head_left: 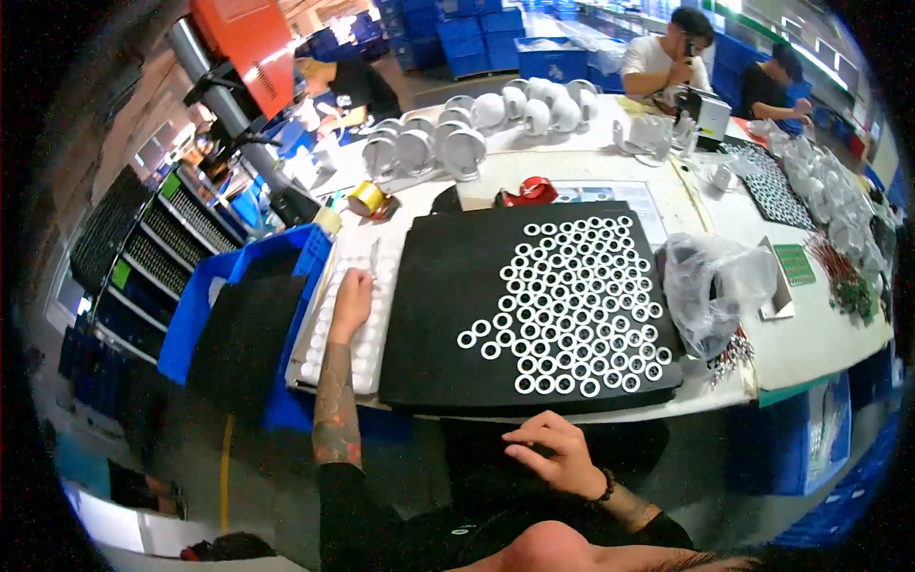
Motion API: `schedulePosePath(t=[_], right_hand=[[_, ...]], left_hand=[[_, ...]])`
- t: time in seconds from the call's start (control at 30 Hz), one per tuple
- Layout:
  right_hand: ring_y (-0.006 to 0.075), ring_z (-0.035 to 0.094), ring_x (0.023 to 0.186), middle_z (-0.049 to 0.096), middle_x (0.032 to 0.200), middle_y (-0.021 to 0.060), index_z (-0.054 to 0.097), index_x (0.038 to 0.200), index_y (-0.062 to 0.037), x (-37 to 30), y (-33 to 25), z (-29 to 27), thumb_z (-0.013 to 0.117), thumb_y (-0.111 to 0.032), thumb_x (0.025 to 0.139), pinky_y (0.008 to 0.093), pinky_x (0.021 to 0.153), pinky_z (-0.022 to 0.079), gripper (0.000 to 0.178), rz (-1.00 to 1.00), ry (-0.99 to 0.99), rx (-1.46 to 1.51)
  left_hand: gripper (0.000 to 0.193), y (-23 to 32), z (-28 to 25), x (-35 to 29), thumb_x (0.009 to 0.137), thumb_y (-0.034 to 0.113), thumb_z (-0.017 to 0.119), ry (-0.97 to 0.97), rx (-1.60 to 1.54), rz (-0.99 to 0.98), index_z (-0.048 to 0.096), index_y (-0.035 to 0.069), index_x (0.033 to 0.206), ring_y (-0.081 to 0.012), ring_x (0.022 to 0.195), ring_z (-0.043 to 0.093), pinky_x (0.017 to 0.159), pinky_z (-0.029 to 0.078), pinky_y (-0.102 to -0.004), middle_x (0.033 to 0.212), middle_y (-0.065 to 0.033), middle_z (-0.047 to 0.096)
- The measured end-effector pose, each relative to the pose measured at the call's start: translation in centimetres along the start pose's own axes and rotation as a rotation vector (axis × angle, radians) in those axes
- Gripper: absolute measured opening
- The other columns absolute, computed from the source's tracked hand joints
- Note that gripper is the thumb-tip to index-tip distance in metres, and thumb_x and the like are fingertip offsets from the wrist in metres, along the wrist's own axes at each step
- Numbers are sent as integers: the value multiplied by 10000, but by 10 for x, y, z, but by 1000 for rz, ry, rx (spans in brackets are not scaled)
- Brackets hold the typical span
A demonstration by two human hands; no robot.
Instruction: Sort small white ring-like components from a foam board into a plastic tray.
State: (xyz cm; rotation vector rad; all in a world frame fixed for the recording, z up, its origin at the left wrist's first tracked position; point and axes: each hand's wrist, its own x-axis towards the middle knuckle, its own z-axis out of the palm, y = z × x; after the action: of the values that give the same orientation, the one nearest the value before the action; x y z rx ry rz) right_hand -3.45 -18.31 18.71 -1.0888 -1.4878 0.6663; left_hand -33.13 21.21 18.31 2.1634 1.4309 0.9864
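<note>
My left hand [353, 300] is closed above a white tray [307, 367] of round white pieces. A slim, pointed grey tool [374, 253] sticks up from its fingers; its exact kind is too small to make out. To the right of it lies a black foam board [438, 286], its right half covered with many white rings [572, 329] with dark centres. My right hand [558, 453], with a beaded bracelet at the wrist, hovers in front of the board's near edge. Its thumb and forefinger are apart, with nothing visible between them.
Left of the tray stands a blue bin [195, 324] with black sheets. Tape rolls [367, 198] and a red tape dispenser [534, 191] lie behind the board. White round housings [464, 153] line the back. A clear plastic bag [710, 296] sits right. Several people work across the table.
</note>
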Motion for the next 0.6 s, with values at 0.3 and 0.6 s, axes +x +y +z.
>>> schedulePosePath(t=[0.3,0.6], right_hand=[[188,714,788,756,960,115,770,1139,-30,22,3,-1,811,-37,876,295,703,567,266,24,123,-72],[170,722,749,767,917,114,769,1097,-5,35,11,15,838,-21,848,276,695,568,259,99,257,-103]], left_hand=[[194,160,-5,-155,1036,66,638,113,-853,-92,668,-70,1170,-130,757,669,682,566,-278,942,-110,735],[85,209,61,-224,984,11,694,-86,-919,-4,714,-13,1064,-102,888,704,725,584,-244,1016,-66,701]])
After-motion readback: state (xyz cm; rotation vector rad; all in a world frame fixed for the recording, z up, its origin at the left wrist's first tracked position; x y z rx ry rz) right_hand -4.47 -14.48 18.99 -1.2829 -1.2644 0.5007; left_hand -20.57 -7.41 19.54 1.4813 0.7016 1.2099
